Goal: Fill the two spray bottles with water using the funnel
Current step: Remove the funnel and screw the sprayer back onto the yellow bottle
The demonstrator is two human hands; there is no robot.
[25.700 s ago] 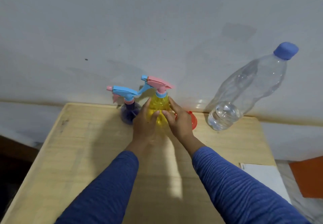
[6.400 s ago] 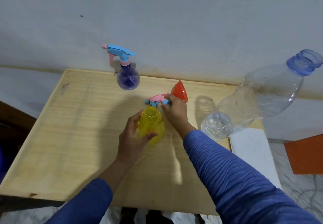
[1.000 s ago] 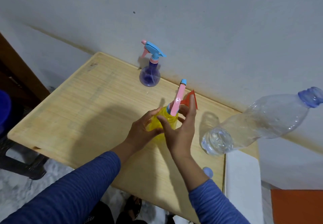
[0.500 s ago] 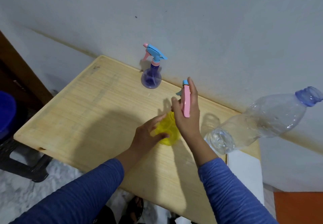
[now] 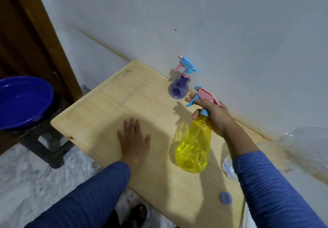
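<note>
The right hand [image 5: 213, 114] grips the yellow spray bottle [image 5: 193, 146] by its neck and pink-and-blue trigger head [image 5: 204, 96], fingers curled round the collar with one reaching forward toward the trigger — a hold that suits carrying it or testing the spray, since the head is back on the bottle. The bottle hangs tilted above the wooden table [image 5: 110, 107], its base nearer the person, and it looks lifted rather than resting, though the frame does not settle that. The left hand [image 5: 134, 139] lies flat on the table with fingers straight and slightly spread, holding nothing; it seems simply to be bracing. The purple spray bottle [image 5: 178, 89] stands upright near the wall, head on, well apart from both hands — probably the next to fill. A small blue cap [image 5: 226, 198] lies near the table's near edge, beside the blurred clear water bottle [image 5: 305, 147] at the right. The funnel is not visible. A blue basin [image 5: 23, 101] sits on a stool to the left.
</note>
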